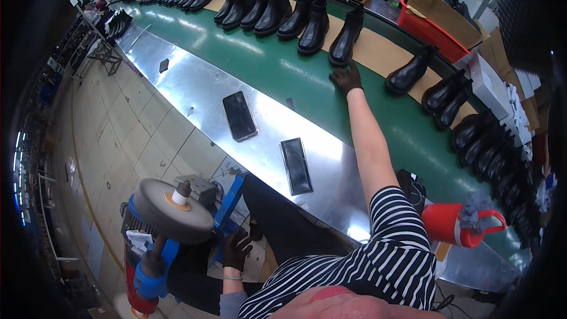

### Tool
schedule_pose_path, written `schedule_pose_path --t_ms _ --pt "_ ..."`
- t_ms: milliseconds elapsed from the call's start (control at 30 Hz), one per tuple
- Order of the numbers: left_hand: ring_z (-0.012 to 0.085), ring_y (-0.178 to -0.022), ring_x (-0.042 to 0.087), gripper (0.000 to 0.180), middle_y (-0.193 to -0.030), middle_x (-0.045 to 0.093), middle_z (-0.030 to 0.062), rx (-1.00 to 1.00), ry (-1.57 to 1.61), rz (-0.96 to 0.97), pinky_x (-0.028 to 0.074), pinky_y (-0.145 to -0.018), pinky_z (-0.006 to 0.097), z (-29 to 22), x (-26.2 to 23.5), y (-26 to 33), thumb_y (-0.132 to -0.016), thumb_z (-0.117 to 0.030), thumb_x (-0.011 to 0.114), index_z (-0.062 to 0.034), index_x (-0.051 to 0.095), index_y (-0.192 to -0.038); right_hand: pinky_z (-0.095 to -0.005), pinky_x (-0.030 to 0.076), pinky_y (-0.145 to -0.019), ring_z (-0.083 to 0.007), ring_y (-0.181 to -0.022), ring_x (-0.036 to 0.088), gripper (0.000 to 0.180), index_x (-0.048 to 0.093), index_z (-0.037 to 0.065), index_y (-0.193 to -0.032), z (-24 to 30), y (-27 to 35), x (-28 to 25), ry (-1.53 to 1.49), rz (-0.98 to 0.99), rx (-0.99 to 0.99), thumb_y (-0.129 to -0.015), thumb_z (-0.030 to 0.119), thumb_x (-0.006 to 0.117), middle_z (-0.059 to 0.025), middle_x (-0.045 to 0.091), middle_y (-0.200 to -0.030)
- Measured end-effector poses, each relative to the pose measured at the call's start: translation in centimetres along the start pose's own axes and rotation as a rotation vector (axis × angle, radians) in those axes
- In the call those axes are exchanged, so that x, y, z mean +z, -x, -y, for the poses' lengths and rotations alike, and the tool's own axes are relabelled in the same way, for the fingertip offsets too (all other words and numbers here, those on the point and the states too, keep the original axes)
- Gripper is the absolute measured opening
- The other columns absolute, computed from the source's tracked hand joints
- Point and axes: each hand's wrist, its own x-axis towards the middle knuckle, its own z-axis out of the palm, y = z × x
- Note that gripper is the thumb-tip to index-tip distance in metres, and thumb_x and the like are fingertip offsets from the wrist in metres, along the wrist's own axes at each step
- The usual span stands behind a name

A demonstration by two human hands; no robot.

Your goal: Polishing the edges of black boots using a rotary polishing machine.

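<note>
Saw pale floor tiles at the left, crossed by a curving yellow line; next, noted a small dark block lying on the shiny metal ledge, and lower in view a grey polishing wheel, mounted on a blue and red machine; just right of the wheel, found the left hand, dark-gloved, held low beside the ledge, half open with fingers loosely bent; farther over on the ledge, saw a first phone, lying flat with its dark screen up, then a second phone, likewise flat; above both, followed the green belt, lined along its far side with black ankle boots; further right, found the right hand, also dark-gloved, stretched out over the green belt, open with fingers spread, at the toe of an upright black boot; could not tell whether touching that toe or just short of it; placed the boot between the others to its left and a lone boot to its right; beyond, saw a red crate, then, nearer, a red jug with a grey cloth on it, and at far right a crowded line of black footwear.
</note>
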Motion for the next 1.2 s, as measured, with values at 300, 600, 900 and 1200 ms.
schedule_pose_path --t_ms 300,600,900,1200 --pt "0.0298 -0.099 0.061 0.040 -0.119 0.059 0.0118 -0.066 0.003 -0.162 0.053 -0.076 0.042 0.3 -1.2 0.9 -0.090 -0.037 0.051 -0.0116 0.053 -0.120 -0.0581 0.039 -0.095 -0.0321 -0.121 0.042 0.076 0.035 0.018 -0.134 -3.9 -5.8 4.7 0.124 -0.296 0.000 -0.072 0.040 0.075 -0.0090 0.043 -0.131" --pt "0.0272 -0.099 0.062 0.042 -0.115 0.061 0.0114 -0.063 -0.065 -0.009 0.052 -0.074 0.039 -0.1 -1.0 -1.5 -0.090 -0.037 0.052 -0.0088 0.052 -0.120 -0.0440 0.048 -0.095 -0.0298 -0.113 0.054 0.060 0.045 0.002 -0.127 2.9 -0.6 -2.0 0.424 0.324 -0.337 -0.074 0.012 0.072 -0.0141 0.052 -0.126" --pt "0.0210 -0.102 0.061 0.045 -0.117 0.062 0.0064 0.126 -0.474 0.079 0.045 -0.066 0.027 -2.4 0.2 -0.1 -0.090 -0.042 0.050 -0.0123 0.053 -0.123 -0.0517 0.039 -0.102 -0.0301 -0.123 0.048 0.074 0.038 0.002 -0.137 0.3 19.8 9.3 0.330 0.930 -0.075 -0.074 0.030 0.063 -0.0145 0.048 -0.135" --pt "0.0295 -0.105 0.058 0.032 -0.118 0.059 0.0153 -0.070 0.677 0.501 0.048 -0.085 0.041 -2.9 -0.6 -0.4 -0.095 -0.025 0.041 -0.0065 0.055 -0.118 -0.0321 0.044 -0.091 -0.0173 -0.100 0.058 0.033 0.064 0.009 -0.113 -24.7 29.9 9.6 1.235 1.057 0.289 -0.088 0.028 0.053 -0.0037 0.064 -0.102"
